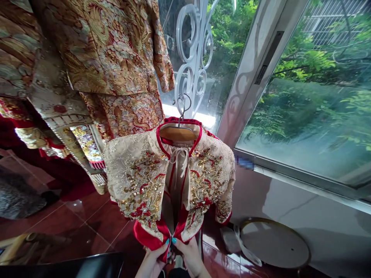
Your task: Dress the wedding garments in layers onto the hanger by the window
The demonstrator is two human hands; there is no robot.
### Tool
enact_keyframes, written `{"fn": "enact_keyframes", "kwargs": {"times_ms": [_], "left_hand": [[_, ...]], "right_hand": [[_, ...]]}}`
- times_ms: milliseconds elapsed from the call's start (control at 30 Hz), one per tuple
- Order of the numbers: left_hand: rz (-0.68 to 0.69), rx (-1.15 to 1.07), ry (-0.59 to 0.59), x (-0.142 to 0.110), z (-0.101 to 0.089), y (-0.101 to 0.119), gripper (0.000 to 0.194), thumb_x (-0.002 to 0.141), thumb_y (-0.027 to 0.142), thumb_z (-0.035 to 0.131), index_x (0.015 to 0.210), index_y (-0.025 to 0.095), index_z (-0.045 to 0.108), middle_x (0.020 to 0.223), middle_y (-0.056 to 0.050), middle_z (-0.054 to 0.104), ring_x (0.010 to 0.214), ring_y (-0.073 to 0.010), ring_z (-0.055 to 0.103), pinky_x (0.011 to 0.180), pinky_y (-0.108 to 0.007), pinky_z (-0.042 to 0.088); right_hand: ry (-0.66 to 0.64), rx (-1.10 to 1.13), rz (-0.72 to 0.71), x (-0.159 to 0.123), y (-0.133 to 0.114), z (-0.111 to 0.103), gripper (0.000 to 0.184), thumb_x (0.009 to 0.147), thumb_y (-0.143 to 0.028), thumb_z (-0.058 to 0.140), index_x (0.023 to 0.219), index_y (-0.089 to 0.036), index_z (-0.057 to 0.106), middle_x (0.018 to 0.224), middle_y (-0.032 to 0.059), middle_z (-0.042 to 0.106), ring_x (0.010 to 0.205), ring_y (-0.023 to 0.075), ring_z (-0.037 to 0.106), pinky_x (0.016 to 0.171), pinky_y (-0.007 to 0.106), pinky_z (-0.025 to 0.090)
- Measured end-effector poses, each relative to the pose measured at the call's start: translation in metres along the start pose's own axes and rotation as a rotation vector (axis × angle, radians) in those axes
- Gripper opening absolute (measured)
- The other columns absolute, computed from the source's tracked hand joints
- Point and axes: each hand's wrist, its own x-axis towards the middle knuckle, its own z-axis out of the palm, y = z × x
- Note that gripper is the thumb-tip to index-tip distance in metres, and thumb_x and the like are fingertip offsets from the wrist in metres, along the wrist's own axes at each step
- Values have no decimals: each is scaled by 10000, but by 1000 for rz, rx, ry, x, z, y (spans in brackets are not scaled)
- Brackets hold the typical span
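Observation:
A cream jacket (pixel 139 181) with gold and red embroidery and red trim hangs on a wooden hanger (pixel 177 133) from a white scrolled rail (pixel 193 58). Both my hands meet at the jacket's lower front edge, low in the picture. My left hand (pixel 152 260) pinches the red hem on the left side. My right hand (pixel 189 255) pinches the red hem on the right side, at the front opening. The fingertips, with teal nails, press together on the fabric. A cream tie cord (pixel 180 160) hangs at the collar.
More gold and red embroidered garments (pixel 101 50) hang to the left. A large window (pixel 313 96) with greenery outside fills the right. A round flat base (pixel 274 243) lies on the dark red glossy floor (pixel 87 224). Grey fur (pixel 16 197) lies at the left.

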Motion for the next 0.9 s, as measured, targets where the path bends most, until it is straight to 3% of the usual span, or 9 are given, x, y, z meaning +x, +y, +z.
{"fn": "enact_keyframes", "kwargs": {"times_ms": [367, 467, 600, 767, 900], "left_hand": [[85, 21, 59, 10, -1, -5, 536, 446, 228, 930, 944, 144, 751, 742, -53, 760, 666, -236, 707, 638, -315, 573], [97, 52, 54, 17, -6, -7, 590, 384, 241, 953, 930, 135, 756, 738, -63, 766, 654, -254, 717, 655, -336, 581], [86, 57, 48, 24, -16, -14, 516, 363, 234, 961, 825, 139, 752, 759, -75, 774, 683, -263, 726, 657, -332, 582], [80, 19, 51, 28, -21, -19, 406, 361, 234, 962, 666, 145, 709, 715, -56, 761, 619, -206, 694, 628, -294, 567], [123, 14, 87, 35, -16, -18, 418, 342, 249, 952, 639, 150, 677, 570, -9, 693, 509, -182, 630, 523, -283, 524]], "right_hand": [[44, -22, -46, 7, 2, -7, 577, 555, -372, 920, 1014, -161, 643, 892, 58, 749, 745, 216, 695, 616, 309, 570], [87, 0, -47, 8, 1, -3, 579, 550, -362, 924, 1020, -173, 643, 926, 51, 747, 878, 248, 705, 743, 340, 588], [137, 57, -34, 13, 7, -3, 644, 521, -332, 941, 1065, -189, 626, 1007, 43, 744, 1028, 238, 680, 906, 334, 549], [88, 41, 55, 19, 23, -10, 660, 525, -453, 923, 1047, -185, 622, 837, 40, 742, 637, 190, 676, 566, 308, 550], [140, 43, 48, 22, 30, -7, 677, 458, -499, 932, 979, -186, 633, 771, 23, 719, 512, 152, 615, 493, 290, 525]]}}
